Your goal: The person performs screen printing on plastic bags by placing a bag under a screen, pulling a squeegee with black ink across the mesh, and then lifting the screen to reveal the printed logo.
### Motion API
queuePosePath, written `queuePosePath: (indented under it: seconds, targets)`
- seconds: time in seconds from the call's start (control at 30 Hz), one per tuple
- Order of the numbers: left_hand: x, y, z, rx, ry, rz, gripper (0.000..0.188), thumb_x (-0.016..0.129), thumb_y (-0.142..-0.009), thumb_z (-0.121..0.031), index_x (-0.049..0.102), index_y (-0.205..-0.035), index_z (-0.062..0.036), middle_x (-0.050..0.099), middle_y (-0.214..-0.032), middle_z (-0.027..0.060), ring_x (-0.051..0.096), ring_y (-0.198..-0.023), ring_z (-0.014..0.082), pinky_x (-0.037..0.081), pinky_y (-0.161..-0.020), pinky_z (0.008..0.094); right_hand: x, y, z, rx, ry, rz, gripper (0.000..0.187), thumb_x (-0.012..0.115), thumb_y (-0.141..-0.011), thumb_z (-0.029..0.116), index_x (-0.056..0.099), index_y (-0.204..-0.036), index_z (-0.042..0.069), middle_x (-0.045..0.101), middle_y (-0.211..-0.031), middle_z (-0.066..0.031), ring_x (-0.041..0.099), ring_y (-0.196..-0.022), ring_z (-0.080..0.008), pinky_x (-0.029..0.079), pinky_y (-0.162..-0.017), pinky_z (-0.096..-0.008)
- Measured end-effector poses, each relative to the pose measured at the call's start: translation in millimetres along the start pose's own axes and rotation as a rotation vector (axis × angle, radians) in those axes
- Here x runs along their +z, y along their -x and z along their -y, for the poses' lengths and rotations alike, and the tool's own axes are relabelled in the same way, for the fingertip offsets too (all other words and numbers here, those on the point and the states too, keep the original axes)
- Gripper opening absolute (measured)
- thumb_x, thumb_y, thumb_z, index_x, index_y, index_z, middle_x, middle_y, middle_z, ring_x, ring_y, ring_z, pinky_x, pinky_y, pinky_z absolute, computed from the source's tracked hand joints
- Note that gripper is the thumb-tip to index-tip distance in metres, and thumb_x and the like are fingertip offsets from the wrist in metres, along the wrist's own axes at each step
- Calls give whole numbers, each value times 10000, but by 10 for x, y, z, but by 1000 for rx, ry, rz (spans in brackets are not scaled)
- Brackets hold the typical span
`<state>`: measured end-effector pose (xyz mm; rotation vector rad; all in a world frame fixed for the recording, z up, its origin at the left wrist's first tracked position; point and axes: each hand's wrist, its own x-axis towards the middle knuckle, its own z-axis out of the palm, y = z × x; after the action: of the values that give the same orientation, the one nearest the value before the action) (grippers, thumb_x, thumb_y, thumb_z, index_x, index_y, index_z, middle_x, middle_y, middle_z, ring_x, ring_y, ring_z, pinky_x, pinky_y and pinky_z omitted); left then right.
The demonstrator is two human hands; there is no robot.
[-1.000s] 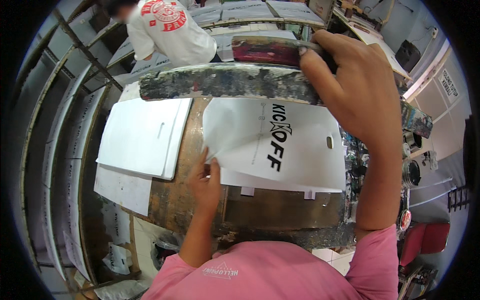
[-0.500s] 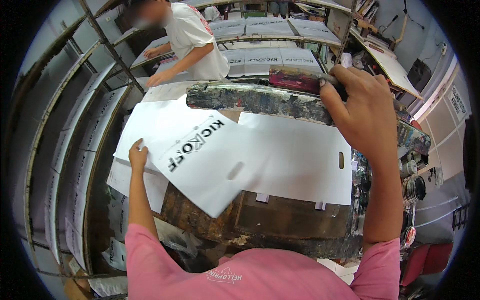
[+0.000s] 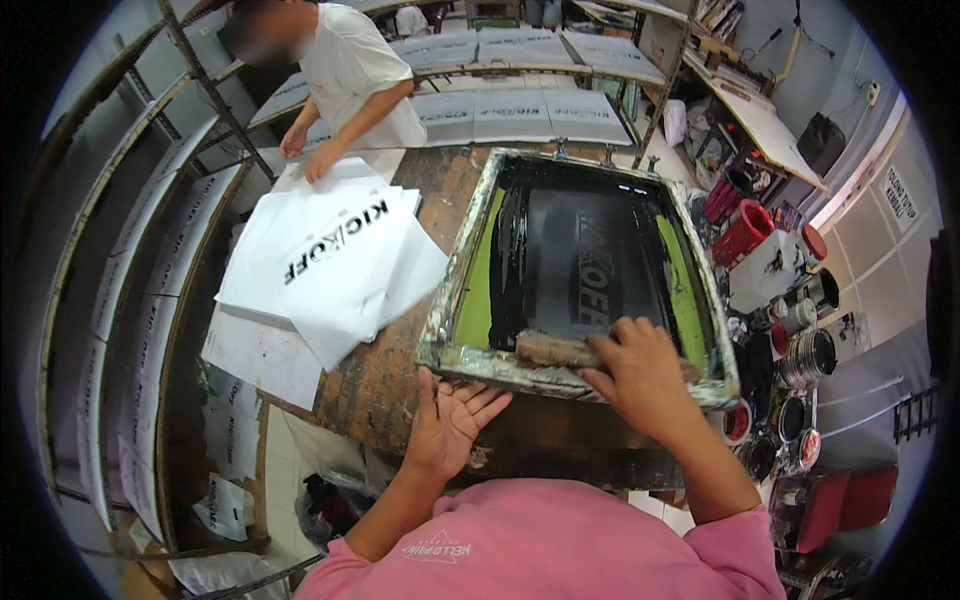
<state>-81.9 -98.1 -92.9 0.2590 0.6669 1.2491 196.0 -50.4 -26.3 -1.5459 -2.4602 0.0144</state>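
A silk-screen printing frame (image 3: 457,300) with paint-crusted edges lies flat in front of me. Black ink covers the middle of its mesh (image 3: 560,240), where dark lettering shows, and green strips line both sides. My right hand (image 3: 640,375) is closed on a wooden-handled squeegee (image 3: 550,349) at the frame's near end. Turned palm up, my left hand (image 3: 455,425) rests by the near left edge of the frame, its fingers stretched out and apart. To the left lies a loose pile of printed white plastic bags (image 3: 330,255). Whatever lies beneath the screen is hidden.
Across the table (image 3: 375,375), a person in a white shirt (image 3: 360,75) reaches to the pile's far edge. Racks of printed bags (image 3: 165,330) stand at left; more shelves (image 3: 520,70) stand behind. Paint cans (image 3: 810,350) crowd the right side.
The raised screen frame has come down flat. My left hand has let go of the printed bag and moved right to the frame; my right hand has brought the squeegee down toward me.
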Motion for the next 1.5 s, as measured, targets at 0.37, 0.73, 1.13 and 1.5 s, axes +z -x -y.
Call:
queuePosePath:
  seconds: [0.37,0.73,1.13,1.5]
  targets:
    - [-1024,-358,468,-260,-324,-224,1114,353,-1000,-857,307,-1569,100,500,-1508,341,536,-1413,463,501,-1168,547,1090,294,-3,111,-183,241,512,870,-819,307,700,-1247,81,660,-1037,-123,649,-983,-344,567,-798,-467]
    - [-1043,-336,527,-245,-198,-274,917,296,-1087,-742,415,-1543,44,630,-1394,302,650,-1303,416,527,-1135,555,1767,-1669,-1397,35,6,-120,417,821,-887,324,716,-1228,110,662,-1091,-120,658,-1060,-358,566,-828,-498]
    - [-1176,-369,627,-202,-181,-177,857,291,-1119,-677,395,-1555,54,623,-1405,321,640,-1309,449,529,-1138,559,1405,-2334,-1918,97,-55,154,475,633,-1027,488,697,-1131,29,722,-1077,-241,690,-1029,-466,539,-864,-560]
    - [-1073,-275,473,-82,-238,40,897,345,-1094,-703,403,-1545,71,583,-1456,329,591,-1366,461,451,-1203,585,569,221,30,148,-150,176,374,774,-921,318,724,-1193,66,665,-1072,-173,664,-997,-412,527,-831,-514]
